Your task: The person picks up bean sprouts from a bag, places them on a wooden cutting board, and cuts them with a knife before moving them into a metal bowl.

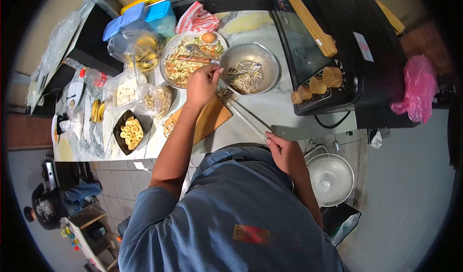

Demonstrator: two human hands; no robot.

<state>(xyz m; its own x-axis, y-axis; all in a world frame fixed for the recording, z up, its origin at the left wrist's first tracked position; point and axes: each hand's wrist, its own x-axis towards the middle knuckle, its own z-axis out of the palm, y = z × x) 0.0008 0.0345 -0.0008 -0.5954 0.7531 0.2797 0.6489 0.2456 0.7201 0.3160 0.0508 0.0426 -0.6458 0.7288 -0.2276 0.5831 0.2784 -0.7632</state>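
My left hand (203,84) is closed in a pinch at the near left rim of a metal bowl (271,62); whatever its fingertips hold is too small to make out. Bean sprouts (247,79) lie inside the bowl. My right hand (284,152) grips the end of a long, thin metal utensil (248,120), which slants up to the left. Its far end, by the bowl's near side, is partly hidden among pale strands. Beyond my left hand, a wooden-handled utensil (195,58) rests across a plate (165,55) of chopped vegetables with an egg (209,37).
A black oven (376,79) with wooden knobs stands at the right. Left of my arm are a dark dish (120,144) of yellow slices, a bag of sprouts (156,98), and a tub (110,100) of white cubes. An orange board (212,120) lies below. A person (53,207) is at lower left.
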